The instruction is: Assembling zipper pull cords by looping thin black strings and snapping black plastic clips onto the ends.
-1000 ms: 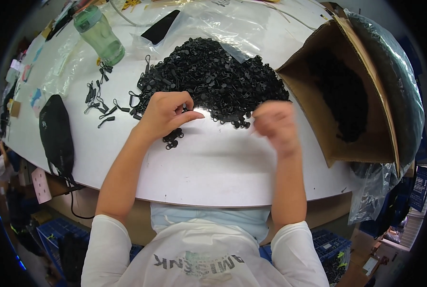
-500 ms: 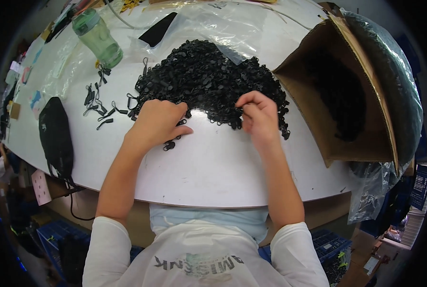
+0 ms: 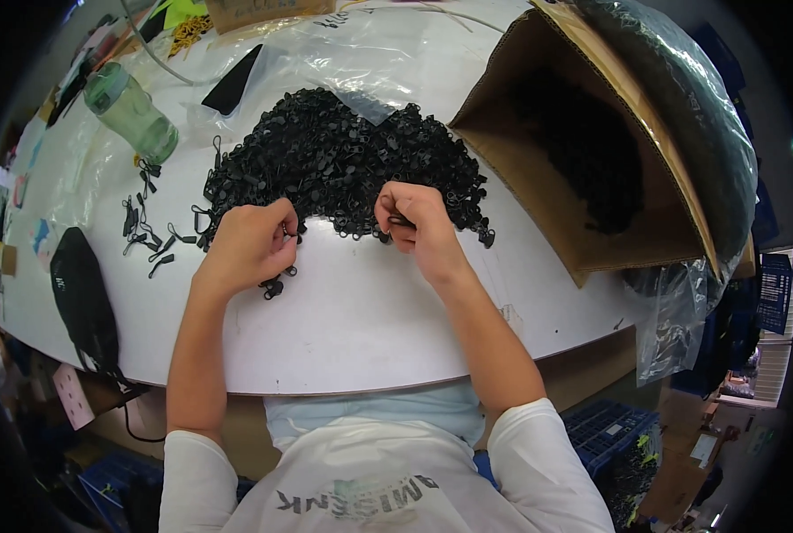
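Note:
A heap of small black zipper pulls (image 3: pixel 325 151), many ending in little loops, spreads over the white table. At the heap's near left edge, my left hand (image 3: pixel 241 249) has its thumb and fingers curled together, with a dark bit showing between them. A few black pulls (image 3: pixel 274 287) lie just below its thumb. My right hand (image 3: pixel 421 229), at the near right part of the heap, is closed with a black zipper pull (image 3: pixel 402 219) among its fingers. Several looped pulls (image 3: pixel 143 222) are scattered left of the heap.
An open cardboard box (image 3: pixel 521 186) with black contents lies on its side at the right. At the left are a green water bottle (image 3: pixel 134 111) and a black pouch (image 3: pixel 83 289). Clear plastic sheeting (image 3: pixel 352 67) lies behind the heap.
The view has shifted, so the table's things sit differently in the picture. My left thumb has drawn in toward the fingers. My right hand has turned and moved nearer the left.

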